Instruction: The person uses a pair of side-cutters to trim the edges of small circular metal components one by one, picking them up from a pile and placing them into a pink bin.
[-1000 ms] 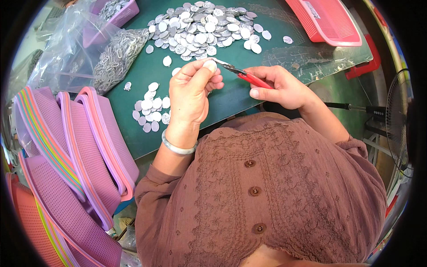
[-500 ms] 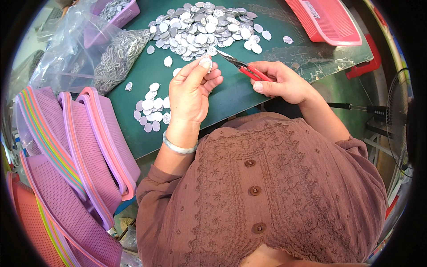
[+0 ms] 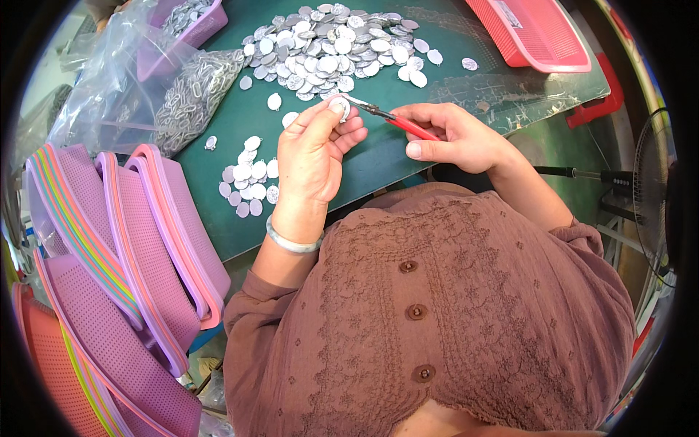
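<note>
Between thumb and fingers, my left hand (image 3: 317,138) pinches a small oval silver pendant (image 3: 340,108). My right hand (image 3: 455,135) is wrapped around the red handles of pliers (image 3: 413,127). The pliers' thin jaws point left and reach the pendant's upper edge; whether they grip it is too small to tell. Just beyond my hands spreads a large heap of silver pendants (image 3: 328,47). A smaller group of pendants (image 3: 251,175) lies to the left of my left wrist.
A clear plastic bag (image 3: 109,80) with small metal clasps (image 3: 193,105) lies on the green table (image 3: 386,164) at left. Behind it is a purple basket (image 3: 207,22). Stacked plastic baskets (image 3: 156,240) stand at the near left. A pink basket (image 3: 539,44) sits far right, near a fan (image 3: 648,189).
The pliers have moved slightly left and down, their jaws now at the pendant. Their handles look closer together. My left hand has barely moved.
</note>
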`<action>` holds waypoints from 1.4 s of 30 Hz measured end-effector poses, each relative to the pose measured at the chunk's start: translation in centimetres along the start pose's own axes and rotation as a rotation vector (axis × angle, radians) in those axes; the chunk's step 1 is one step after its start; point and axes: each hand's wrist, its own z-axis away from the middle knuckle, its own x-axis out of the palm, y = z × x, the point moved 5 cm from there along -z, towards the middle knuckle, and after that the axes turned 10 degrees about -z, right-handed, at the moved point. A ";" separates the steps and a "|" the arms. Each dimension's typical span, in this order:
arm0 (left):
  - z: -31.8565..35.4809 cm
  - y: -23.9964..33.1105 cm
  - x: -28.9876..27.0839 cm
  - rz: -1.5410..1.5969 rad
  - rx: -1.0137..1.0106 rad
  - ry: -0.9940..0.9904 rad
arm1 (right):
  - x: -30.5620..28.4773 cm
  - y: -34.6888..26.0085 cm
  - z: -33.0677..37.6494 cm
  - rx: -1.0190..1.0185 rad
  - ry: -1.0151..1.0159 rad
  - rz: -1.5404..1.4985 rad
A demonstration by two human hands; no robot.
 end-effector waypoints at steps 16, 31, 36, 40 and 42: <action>0.0 0.0 0.3 -0.046 0.057 -0.017 | -0.2 -0.2 0.2 0.007 -0.018 0.057; 0.0 -0.6 0.0 -0.016 0.050 -0.014 | -0.5 0.6 0.1 0.086 -0.036 -0.038; -0.1 -0.4 0.0 0.038 0.050 -0.012 | -1.2 0.9 -0.1 0.041 0.085 -0.186; -0.3 -0.3 -0.3 0.117 0.015 -0.033 | -1.4 1.1 -0.1 0.064 0.080 -0.275; -0.3 -0.3 -0.3 0.137 0.010 -0.047 | -1.3 1.1 -0.1 0.061 0.094 -0.257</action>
